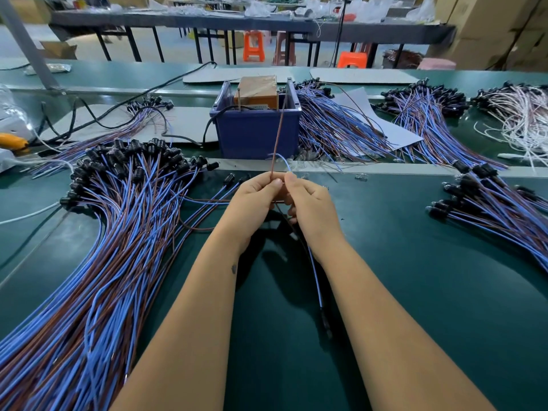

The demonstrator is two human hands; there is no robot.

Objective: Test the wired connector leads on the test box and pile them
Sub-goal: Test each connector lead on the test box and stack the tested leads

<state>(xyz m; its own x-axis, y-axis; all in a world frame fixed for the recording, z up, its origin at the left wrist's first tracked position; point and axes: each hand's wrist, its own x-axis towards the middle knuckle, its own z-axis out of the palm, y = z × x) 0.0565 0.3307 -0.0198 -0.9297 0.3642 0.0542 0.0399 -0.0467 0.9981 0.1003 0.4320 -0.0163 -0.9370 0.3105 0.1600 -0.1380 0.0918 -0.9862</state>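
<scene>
My left hand (255, 194) pinches a brown wire (278, 134) that runs straight up to the test box (257, 91), an orange unit with metal pins inside a blue bin (255, 132). My right hand (308, 200) pinches the blue wire (283, 160) of the same lead, its end curling just above my fingers. The lead's tail (315, 277) hangs down between my forearms to a black connector (325, 321). A big pile of blue and brown leads (118, 218) with black connectors lies to the left.
More lead piles lie right of the bin (335, 132), at the far right (498, 203) and behind it (427, 111), with white leads (522, 114) beyond. Black cables (118, 108) cross grey mats at the back left. The green belt (415, 262) surrounds my arms.
</scene>
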